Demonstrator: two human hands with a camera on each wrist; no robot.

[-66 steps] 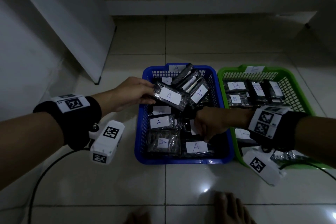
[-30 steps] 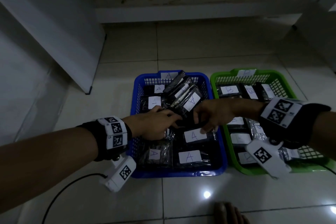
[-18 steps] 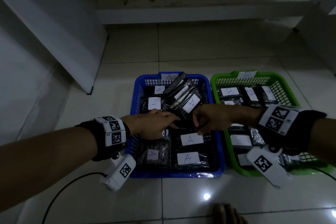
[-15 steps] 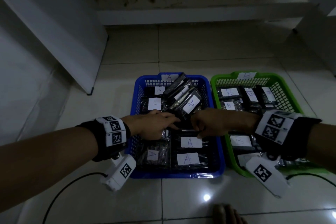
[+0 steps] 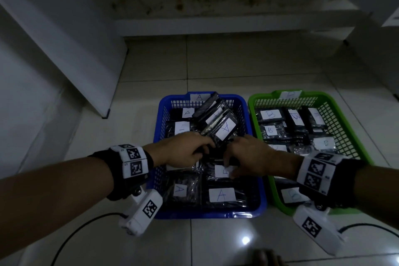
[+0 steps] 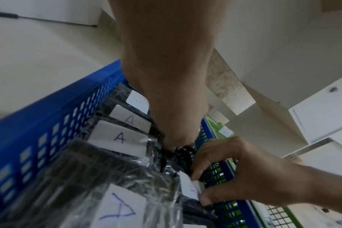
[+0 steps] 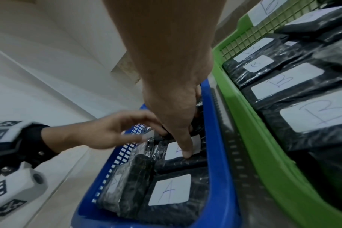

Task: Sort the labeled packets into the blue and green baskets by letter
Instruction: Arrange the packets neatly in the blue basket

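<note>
Hands are closing together since a second ago, low in the blue basket (image 5: 207,214): right hand (image 5: 250,153) pinching an A packet (image 5: 223,171) lying there; the grip of the left hand (image 5: 185,151) I cannot tell. Behind, leaning packets (image 5: 224,131) are risking sliding if nudged.

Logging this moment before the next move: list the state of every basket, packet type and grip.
Blue basket, holds A packets, some leaning at the back.
Green basket, holds B packets lying flat.
Right grip, pinching one A packet inside the blue basket.
Left grip, among the blue basket's packets; hold unclear.
</note>
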